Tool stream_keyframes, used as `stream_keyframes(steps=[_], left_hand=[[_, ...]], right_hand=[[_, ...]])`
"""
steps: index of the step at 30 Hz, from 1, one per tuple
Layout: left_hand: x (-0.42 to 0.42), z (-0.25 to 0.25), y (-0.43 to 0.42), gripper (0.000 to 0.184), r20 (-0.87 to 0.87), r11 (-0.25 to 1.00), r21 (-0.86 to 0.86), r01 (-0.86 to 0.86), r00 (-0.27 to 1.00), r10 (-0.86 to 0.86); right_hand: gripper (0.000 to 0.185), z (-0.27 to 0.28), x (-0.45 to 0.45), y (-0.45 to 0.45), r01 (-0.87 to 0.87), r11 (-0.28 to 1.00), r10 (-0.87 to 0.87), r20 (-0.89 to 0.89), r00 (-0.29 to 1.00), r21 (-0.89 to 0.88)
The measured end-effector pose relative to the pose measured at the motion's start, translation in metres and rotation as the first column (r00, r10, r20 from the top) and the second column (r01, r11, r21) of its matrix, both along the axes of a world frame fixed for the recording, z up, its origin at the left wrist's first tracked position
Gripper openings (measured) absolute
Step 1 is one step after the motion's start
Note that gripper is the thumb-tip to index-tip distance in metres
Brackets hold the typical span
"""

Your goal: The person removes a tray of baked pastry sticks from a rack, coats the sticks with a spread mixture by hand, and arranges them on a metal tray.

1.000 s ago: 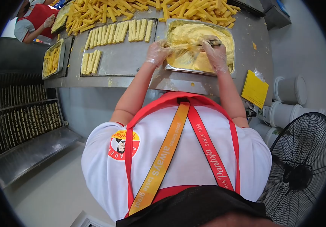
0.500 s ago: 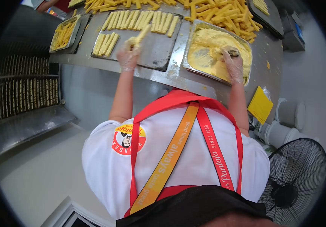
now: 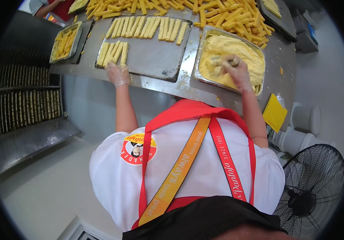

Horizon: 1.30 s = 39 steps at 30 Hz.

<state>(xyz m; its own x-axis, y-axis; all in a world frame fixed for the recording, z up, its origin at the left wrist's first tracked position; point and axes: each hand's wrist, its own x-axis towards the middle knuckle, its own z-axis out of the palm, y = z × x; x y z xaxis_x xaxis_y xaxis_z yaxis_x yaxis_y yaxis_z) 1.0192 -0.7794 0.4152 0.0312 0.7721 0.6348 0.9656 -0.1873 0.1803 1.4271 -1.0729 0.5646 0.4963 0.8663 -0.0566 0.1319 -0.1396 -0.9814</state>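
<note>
My left hand [image 3: 118, 75], in a clear plastic glove, is at the front edge of a dark baking tray [image 3: 152, 58]. Its fingers close on the near end of a cream-coated stick [image 3: 117, 53] in the tray's short front row. Further back on that tray lies a longer row of coated sticks [image 3: 136, 27]. My right hand [image 3: 238, 73], also gloved, is over a metal pan [image 3: 196, 71] of pale yellow cream [image 3: 230, 45]. Its fingers curl round a small dark-ended thing [image 3: 234, 62]; the rest of it is hidden.
A heap of plain yellow sticks [image 3: 236, 18] covers the table's back. To the left stands a smaller pan of sticks [image 3: 64, 44]. A yellow packet [image 3: 275, 114] sits at the right edge, above white buckets [image 3: 306, 118]. A fan [image 3: 312, 188] stands right; another person's arm [image 3: 48, 8] shows back left.
My left hand has moved left and toward me, bringing the coated stick from above the tray down to the front row. My right hand has shifted slightly left over the cream.
</note>
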Motion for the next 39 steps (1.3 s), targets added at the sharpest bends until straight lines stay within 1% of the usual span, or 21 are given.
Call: stream_keyframes(steps=[1, 3, 6, 7, 8, 10, 11, 14, 16, 18, 21, 24, 25, 27, 28, 30, 31, 34, 35, 37, 39], left_hand=[[0.017, 0.019, -0.008, 0.053, -0.034, 1.000, -0.028, 0.002, 0.999, -0.003], [0.069, 0.082, -0.020, 0.051, 0.021, 0.944, -0.049, 0.326, 0.945, -0.325], [0.160, 0.128, -0.025, 0.044, 0.260, 0.740, -0.248, 0.626, 0.779, -0.571], [0.192, 0.123, -0.020, 0.040, 0.327, 0.652, -0.170, 0.739, 0.666, -0.670], [0.224, 0.117, -0.014, 0.036, 0.381, 0.549, -0.085, 0.832, 0.536, -0.753], [0.282, 0.129, -0.009, 0.040, 0.444, 0.444, -0.375, 0.814, 0.579, -0.684], [0.308, 0.122, 0.000, 0.043, 0.387, 0.443, -0.453, 0.773, 0.619, -0.683], [0.369, 0.101, 0.019, 0.051, 0.213, 0.440, -0.661, 0.608, 0.714, -0.667], [0.397, 0.098, 0.025, 0.053, 0.104, 0.435, -0.772, 0.464, 0.767, -0.633], [0.413, 0.076, 0.036, 0.050, 0.134, 0.423, -0.774, 0.471, 0.775, -0.618], [0.417, 0.065, 0.039, 0.046, 0.138, 0.419, -0.783, 0.461, 0.785, -0.605], [0.412, 0.030, 0.062, 0.044, 0.092, 0.491, -0.682, 0.542, 0.730, -0.677], [0.392, 0.077, 0.036, 0.046, 0.179, 0.482, -0.681, 0.552, 0.763, -0.621], [0.358, 0.109, 0.017, 0.041, 0.317, 0.523, -0.460, 0.717, 0.683, -0.657], [0.344, 0.119, 0.009, 0.039, 0.375, 0.535, -0.336, 0.775, 0.631, -0.679], [0.320, 0.136, -0.014, 0.031, 0.712, 0.345, -0.292, 0.892, 0.444, -0.544], [0.306, 0.144, -0.027, 0.027, 0.841, 0.256, -0.239, 0.937, 0.332, -0.428], [0.276, 0.178, -0.089, 0.019, 0.806, 0.218, -0.265, 0.939, 0.339, -0.485], [0.270, 0.176, -0.103, 0.021, 0.784, 0.182, -0.328, 0.927, 0.375, -0.494], [0.263, 0.167, -0.122, 0.024, 0.738, 0.116, -0.444, 0.888, 0.436, -0.515], [0.258, 0.158, -0.129, 0.028, 0.617, 0.146, -0.480, 0.865, 0.451, -0.645]], right_hand=[[0.019, -0.012, 0.028, 0.006, 0.096, 0.995, -0.097, 0.039, 0.995, 0.024], [0.020, -0.010, 0.060, 0.010, 0.247, 0.969, -0.233, 0.232, 0.944, -0.031], [0.025, 0.004, 0.031, 0.019, 0.072, 0.985, -0.165, 0.710, 0.684, 0.159], [0.014, -0.009, 0.021, 0.022, -0.004, 0.985, -0.134, 0.780, 0.612, 0.172], [0.014, -0.005, 0.012, 0.023, -0.057, 0.994, -0.024, 0.691, 0.723, 0.094], [0.015, 0.002, 0.000, 0.020, -0.189, 0.981, 0.186, 0.440, 0.878, -0.037], [0.014, -0.015, 0.014, 0.023, -0.116, 0.993, 0.102, 0.377, 0.920, 0.013], [0.020, 0.003, 0.055, 0.025, 0.214, 0.973, -0.158, 0.413, 0.897, -0.092], [0.019, 0.000, 0.048, 0.026, 0.143, 0.989, -0.135, 0.583, 0.801, 0.033], [0.019, -0.010, 0.017, 0.023, -0.076, 0.981, -0.094, 0.780, 0.618, 0.178], [0.017, -0.001, -0.004, 0.014, -0.235, 0.967, 0.251, 0.222, 0.942, -0.096], [0.022, 0.003, 0.039, 0.017, 0.123, 0.990, -0.089, 0.370, 0.925, -0.070], [0.022, 0.004, 0.042, 0.011, 0.149, 0.987, -0.106, 0.475, 0.873, -0.054], [0.022, 0.007, 0.047, 0.005, 0.191, 0.982, -0.136, 0.669, 0.730, -0.009], [0.022, 0.009, 0.041, 0.001, 0.084, 0.996, -0.067, 0.650, 0.757, 0.005], [0.023, 0.016, 0.012, -0.015, -0.130, 0.991, 0.081, 0.605, 0.792, 0.037], [0.020, 0.033, 0.005, -0.021, -0.184, 0.982, 0.183, 0.473, 0.862, -0.044], [0.021, 0.015, 0.035, -0.012, -0.057, 0.983, 0.127, 0.433, 0.893, -0.172], [0.021, 0.010, 0.045, -0.004, 0.078, 0.995, -0.038, 0.495, 0.868, -0.060], [0.021, -0.006, 0.062, 0.012, 0.124, 0.991, -0.123, 0.639, 0.759, 0.044], [0.020, -0.011, 0.063, 0.016, 0.105, 0.989, -0.147, 0.729, 0.669, 0.104]])
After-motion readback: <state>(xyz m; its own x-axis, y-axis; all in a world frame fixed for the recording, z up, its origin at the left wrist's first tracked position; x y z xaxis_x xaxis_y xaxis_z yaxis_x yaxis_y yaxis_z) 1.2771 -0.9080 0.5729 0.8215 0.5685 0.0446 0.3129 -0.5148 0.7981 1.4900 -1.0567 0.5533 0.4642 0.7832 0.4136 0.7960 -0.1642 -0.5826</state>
